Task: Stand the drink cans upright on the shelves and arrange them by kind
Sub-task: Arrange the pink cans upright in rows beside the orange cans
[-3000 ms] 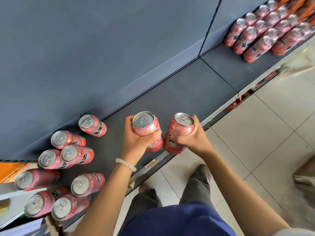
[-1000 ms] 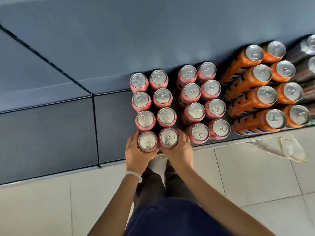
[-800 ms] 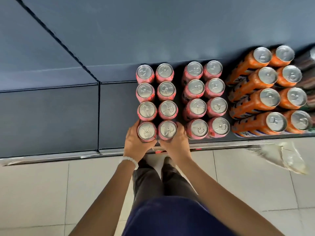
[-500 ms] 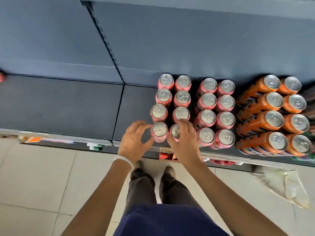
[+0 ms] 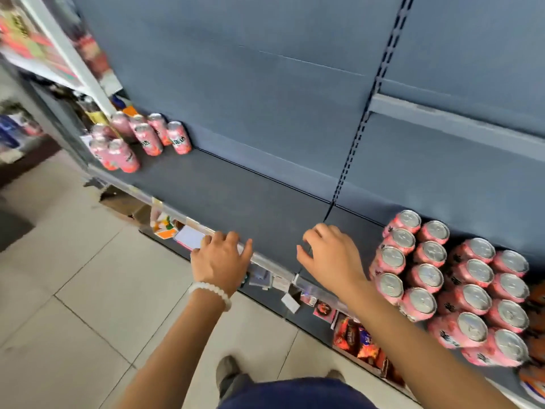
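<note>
With both hands empty, this reads as a gap between batches, not a placement. Left hand [image 5: 221, 261] hangs over the front edge of the dark grey metal shelf [image 5: 250, 202], fingers loosely spread, gripping nothing; white bead bracelet [image 5: 210, 292] on that wrist. Right hand [image 5: 331, 255] hovers above the same front edge, fingers loosely curled, also holding nothing, just beside the sorted block. Done so far, judging by the layout: block of upright pink aluminium drink cans [image 5: 448, 284] packed in tidy rows at the right end of the shelf, lids up, cans touching each other, running from the back panel to the front edge. Orange cans [image 5: 536, 314] sit further right, mostly cut off by the frame, so can't tell how many or how neat. Still to do: loose cluster of pink cans [image 5: 138, 141] at the far left end of the shelf, near the back and left corner, well apart from the block; they look upright but scattered, and blur hides detail. Middle of the shelf between the two groups carries no cans. Estimate: well past halfway on the pink kind; the left cluster needs ferrying across to join the block. Snack packets [image 5: 358, 339] show on the lower shelf below the front edge, not part of this job.
</note>
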